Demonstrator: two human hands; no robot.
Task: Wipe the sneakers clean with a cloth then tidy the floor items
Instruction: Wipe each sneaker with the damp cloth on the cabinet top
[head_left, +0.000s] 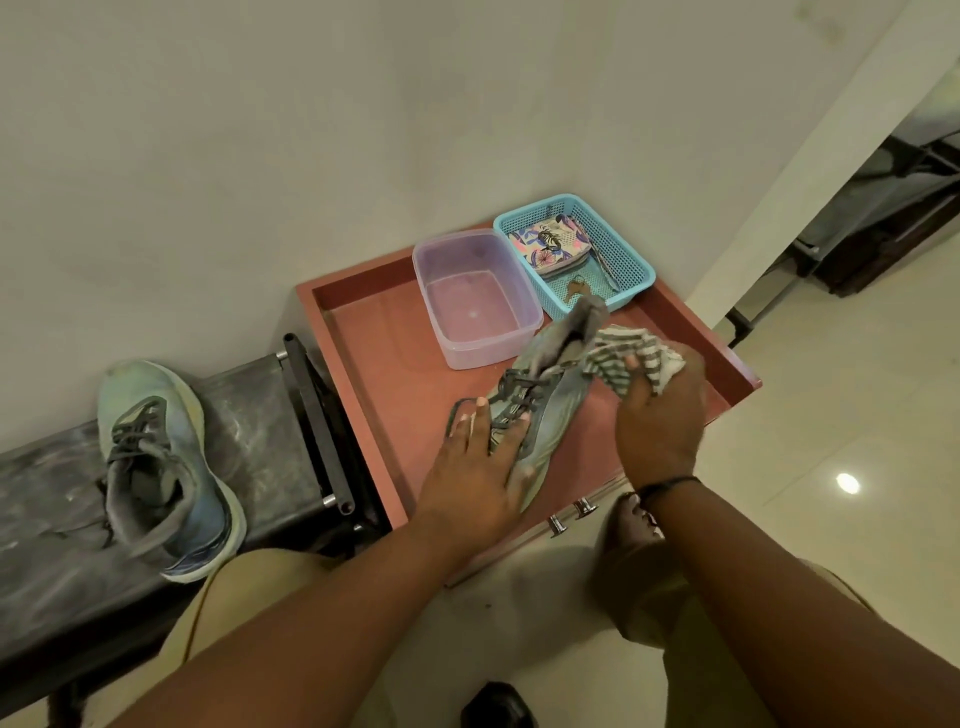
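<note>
A pale blue-green sneaker (558, 410) with grey laces lies on the red-brown cabinet top (374, 353). My left hand (475, 467) lies over its toe and laces with the fingers wrapped round the front. My right hand (660, 415) grips a grey-and-white striped cloth (621, 358), bunched against the sneaker's heel side. The second sneaker (166, 467), the same colour, stands alone on a dark bench (254, 415) to the left.
A clear plastic tub (478, 301) holding a little water and a blue mesh basket (623, 260) with a patterned pouch stand at the back of the cabinet top. The wall is close behind. A bare foot (631, 525) rests on the tiled floor below, beside a dark object (498, 706).
</note>
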